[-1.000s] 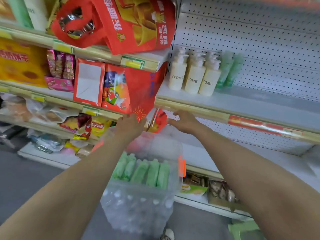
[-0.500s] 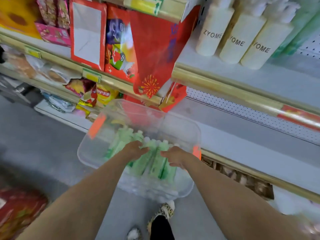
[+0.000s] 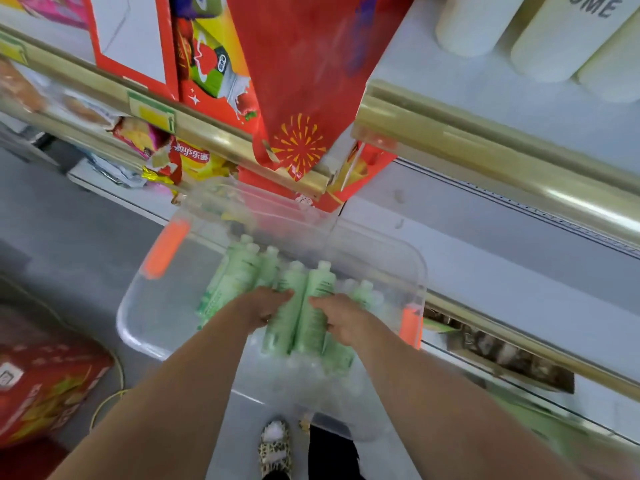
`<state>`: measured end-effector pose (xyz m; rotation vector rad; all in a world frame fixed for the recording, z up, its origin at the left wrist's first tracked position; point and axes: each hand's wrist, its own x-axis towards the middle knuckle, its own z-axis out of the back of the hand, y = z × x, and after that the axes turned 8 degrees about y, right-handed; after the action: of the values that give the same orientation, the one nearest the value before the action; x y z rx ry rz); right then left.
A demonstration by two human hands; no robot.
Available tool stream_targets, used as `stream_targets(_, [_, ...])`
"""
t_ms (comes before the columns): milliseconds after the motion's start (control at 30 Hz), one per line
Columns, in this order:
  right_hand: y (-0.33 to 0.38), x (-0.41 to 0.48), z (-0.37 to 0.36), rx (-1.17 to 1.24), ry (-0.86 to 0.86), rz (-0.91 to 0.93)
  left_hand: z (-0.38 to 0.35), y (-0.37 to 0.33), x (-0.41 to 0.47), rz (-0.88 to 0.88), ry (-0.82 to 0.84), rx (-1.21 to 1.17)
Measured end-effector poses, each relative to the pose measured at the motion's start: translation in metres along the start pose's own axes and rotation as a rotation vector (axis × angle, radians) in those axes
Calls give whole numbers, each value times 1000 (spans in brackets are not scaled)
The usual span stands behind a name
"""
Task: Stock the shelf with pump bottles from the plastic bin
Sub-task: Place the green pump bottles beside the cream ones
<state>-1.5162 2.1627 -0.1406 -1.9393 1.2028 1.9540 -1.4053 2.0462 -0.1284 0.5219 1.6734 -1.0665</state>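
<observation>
Person stands over a clear plastic bin (image 3: 149,327), both arms reaching down into it. The bin sits low, at the foot of the shelving, with an orange latch (image 3: 166,247) on its 9 o'clock end and another (image 3: 410,323) on its 3 o'clock end.

Green bottles (image 3: 242,271) lie on their sides in a row inside the bin, caps toward 12 o'clock, over a layer of paler bottles I can't make out clearly.

Left hand (image 3: 263,308) and right hand (image 3: 341,318) close in from either side on two of the green bottles at the middle of the row. Fingers of both hands are curled against the bottles' flanks, grasping the pair between them.

Shelf (image 3: 485,102) at 1 o'clock, gold front rail, carries cream bottles (image 3: 561,36) at its back. A red gift bag (image 3: 311,64) hangs at 12 o'clock, just left of that shelf. Snack packets (image 3: 194,157) at 10 o'clock. Red carton (image 3: 41,386) on the floor at 8 o'clock. Leopard-print shoe (image 3: 275,448) at 6 o'clock.
</observation>
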Motion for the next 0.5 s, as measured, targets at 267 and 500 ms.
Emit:
stream_targets(267, [4,2,8,128,63,-33,0,-3,-1,67,223,-203])
stream_targets(500, [18,-42,-3,304,208,86,4,-13,-53,-75,221,-193])
